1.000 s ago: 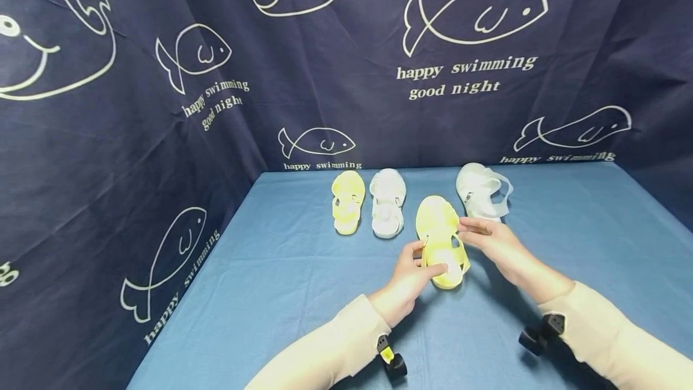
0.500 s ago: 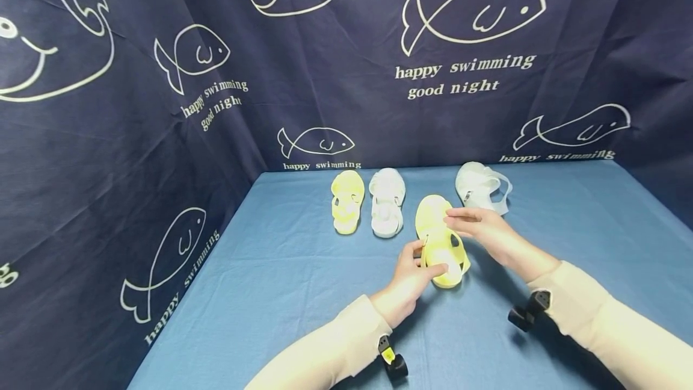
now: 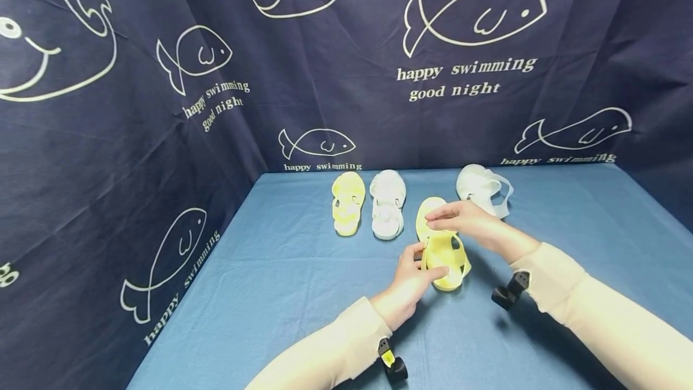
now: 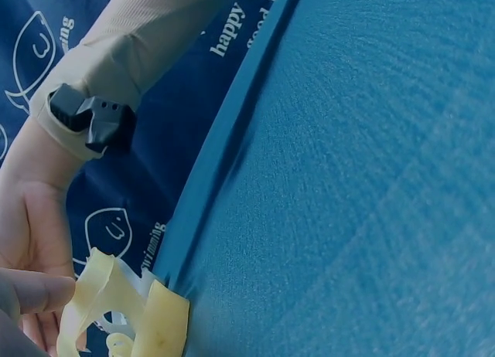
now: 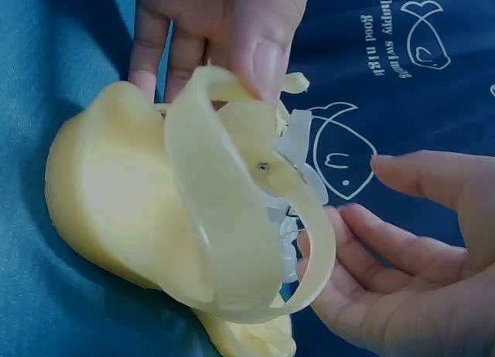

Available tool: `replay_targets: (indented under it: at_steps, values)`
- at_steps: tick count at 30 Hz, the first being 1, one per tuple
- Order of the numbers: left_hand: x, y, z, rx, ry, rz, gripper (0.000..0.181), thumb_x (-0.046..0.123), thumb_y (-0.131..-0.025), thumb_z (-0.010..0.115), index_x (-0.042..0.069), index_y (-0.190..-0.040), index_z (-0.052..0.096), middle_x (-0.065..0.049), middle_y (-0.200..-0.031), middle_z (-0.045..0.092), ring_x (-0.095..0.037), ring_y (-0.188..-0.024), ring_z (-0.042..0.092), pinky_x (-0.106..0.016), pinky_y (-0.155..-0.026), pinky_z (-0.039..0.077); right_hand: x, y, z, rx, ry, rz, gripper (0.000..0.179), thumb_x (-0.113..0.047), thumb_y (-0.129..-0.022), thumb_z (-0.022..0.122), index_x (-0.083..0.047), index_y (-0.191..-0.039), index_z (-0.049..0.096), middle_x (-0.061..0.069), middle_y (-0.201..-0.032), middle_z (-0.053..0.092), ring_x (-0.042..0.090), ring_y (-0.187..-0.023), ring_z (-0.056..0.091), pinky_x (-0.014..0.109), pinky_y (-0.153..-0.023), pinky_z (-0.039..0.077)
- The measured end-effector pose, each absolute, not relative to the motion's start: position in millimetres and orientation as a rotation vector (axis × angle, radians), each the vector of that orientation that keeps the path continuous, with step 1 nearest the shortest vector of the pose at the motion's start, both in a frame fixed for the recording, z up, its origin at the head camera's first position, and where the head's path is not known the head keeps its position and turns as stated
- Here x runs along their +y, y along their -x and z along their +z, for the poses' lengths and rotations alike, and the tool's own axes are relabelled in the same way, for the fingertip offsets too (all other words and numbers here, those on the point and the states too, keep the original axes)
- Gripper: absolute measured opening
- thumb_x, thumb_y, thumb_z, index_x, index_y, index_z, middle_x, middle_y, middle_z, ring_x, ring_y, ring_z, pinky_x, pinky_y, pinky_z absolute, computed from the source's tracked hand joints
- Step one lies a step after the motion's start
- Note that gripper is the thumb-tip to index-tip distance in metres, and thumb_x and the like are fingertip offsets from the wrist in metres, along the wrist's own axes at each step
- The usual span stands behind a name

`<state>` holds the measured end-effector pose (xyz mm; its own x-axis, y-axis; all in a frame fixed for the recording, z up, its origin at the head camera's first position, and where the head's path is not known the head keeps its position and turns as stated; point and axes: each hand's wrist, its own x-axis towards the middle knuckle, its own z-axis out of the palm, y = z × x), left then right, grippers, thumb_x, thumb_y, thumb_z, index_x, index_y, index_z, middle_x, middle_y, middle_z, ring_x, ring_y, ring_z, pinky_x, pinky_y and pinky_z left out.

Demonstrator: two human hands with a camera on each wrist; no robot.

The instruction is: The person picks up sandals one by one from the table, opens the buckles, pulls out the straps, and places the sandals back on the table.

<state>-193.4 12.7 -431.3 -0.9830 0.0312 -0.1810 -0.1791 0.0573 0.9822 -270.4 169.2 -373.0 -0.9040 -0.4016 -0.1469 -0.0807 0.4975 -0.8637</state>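
Observation:
A yellow sandal (image 3: 444, 251) lies toe-away on the blue cloth in the head view. My left hand (image 3: 400, 287) grips its heel end from the left, thumb over the inside; the thumb meets the pale yellow heel strap (image 5: 216, 195) in the right wrist view. Over the sandal's front reaches my right hand (image 3: 479, 224), its fingers fairly straight and hiding part of the upper. Whether its fingertips touch the sandal I cannot tell. In the left wrist view, the yellow strap (image 4: 97, 295) appears beside a finger of the left hand (image 4: 35, 291).
Along the back stand another yellow sandal (image 3: 348, 203), a white sandal (image 3: 387, 206), and at the right a second white sandal (image 3: 476, 185) with its strap sticking out, partly behind the right hand. Dark blue fish-print curtains (image 3: 325, 89) border the blue table (image 3: 281, 294) behind and at left.
My right hand has moved left from the sandal's right side to over its front part. The left hand keeps its hold, and the sandal stays in place.

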Motion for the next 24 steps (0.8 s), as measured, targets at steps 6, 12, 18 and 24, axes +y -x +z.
replay_targets:
  at_steps: [6,12,18,24]
  values:
    - [9,196,-435,2.139,0.108,2.065,0.059,0.005,-0.077,0.076,0.005,-0.13,0.05,-0.003,-0.115,0.054,-0.015,-0.096,0.054,-0.026,-0.079,0.047,163,271,-381,2.468,0.475,-1.244,0.04,-0.027,-0.093,0.065,0.003,-0.119,0.065,0.012,-0.114,0.07,0.021,-0.105,0.063,0.045,-0.096,0.049]
    - [5,200,-434,2.091,0.085,2.062,0.058,0.006,-0.079,0.075,0.004,-0.131,0.05,-0.006,-0.11,0.059,-0.015,-0.095,0.056,-0.027,-0.081,0.049,158,267,-388,2.609,0.559,-1.162,0.03,-0.023,-0.091,0.068,0.002,-0.107,0.072,0.012,-0.102,0.073,0.013,-0.09,0.065,0.033,-0.08,0.055]
    - [4,199,-434,2.071,0.092,2.067,0.057,0.005,-0.08,0.075,0.002,-0.13,0.051,-0.007,-0.108,0.061,-0.014,-0.093,0.058,-0.028,-0.082,0.052,158,264,-392,2.691,0.547,-1.126,0.022,-0.021,-0.088,0.071,-0.001,-0.096,0.076,0.007,-0.084,0.074,0.008,-0.075,0.061,0.025,-0.066,0.052]
    - [-4,203,-434,2.121,0.086,2.038,0.048,0.01,-0.083,0.073,0.001,-0.127,0.057,-0.008,-0.113,0.062,-0.014,-0.098,0.057,-0.028,-0.085,0.05,161,263,-394,2.722,0.473,-1.122,0.018,-0.022,-0.084,0.074,-0.005,-0.079,0.077,-0.001,-0.064,0.064,0.01,-0.064,0.053,0.024,-0.057,0.045]
